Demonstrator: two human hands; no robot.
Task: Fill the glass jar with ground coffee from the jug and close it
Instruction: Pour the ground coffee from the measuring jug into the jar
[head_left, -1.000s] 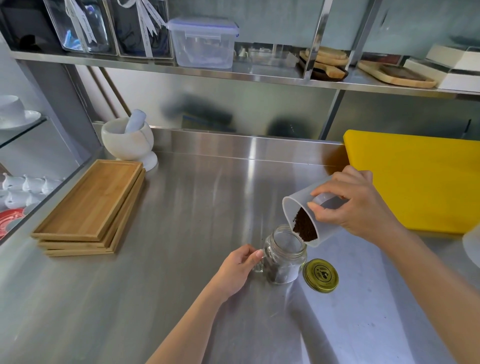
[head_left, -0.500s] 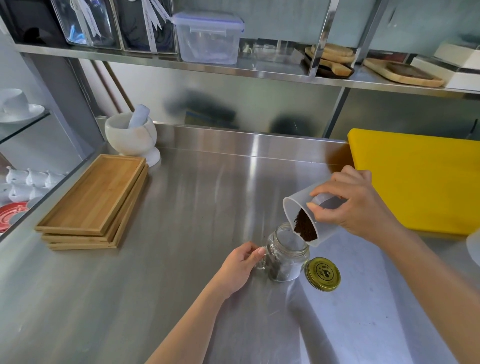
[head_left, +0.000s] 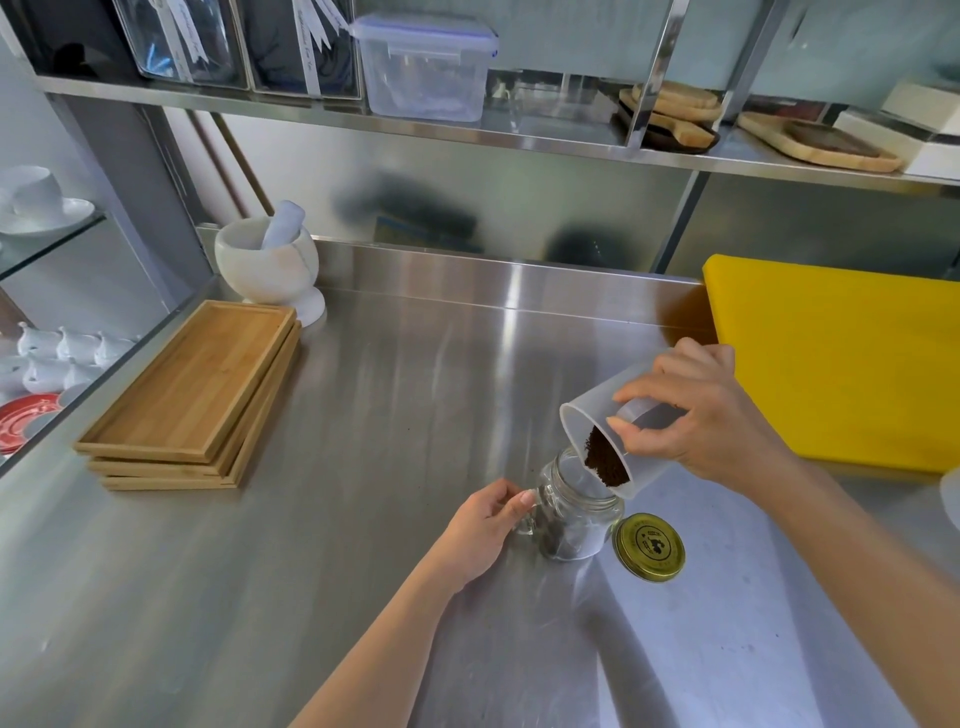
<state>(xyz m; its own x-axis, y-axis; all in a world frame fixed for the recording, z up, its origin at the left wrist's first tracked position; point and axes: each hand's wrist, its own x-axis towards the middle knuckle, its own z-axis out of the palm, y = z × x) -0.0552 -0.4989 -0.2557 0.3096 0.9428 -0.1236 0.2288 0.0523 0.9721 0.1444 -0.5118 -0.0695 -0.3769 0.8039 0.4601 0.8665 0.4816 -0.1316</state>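
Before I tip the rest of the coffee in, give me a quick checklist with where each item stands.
1. Clear glass jar upright, mouth open: ok.
2. Left hand steadying its handle: ok.
3. Translucent plastic jug lip above the jar mouth: ok.
4. Right hand gripping the jug firmly: ok.
5. Gold metal lid close by on the steel counter: ok.
6. Room left in the jar: ok.

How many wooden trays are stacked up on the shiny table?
3 wooden trays that I can count, all in one stack on the left side of the steel counter, in front of the white mortar. Another thin one could be hidden in the pile.
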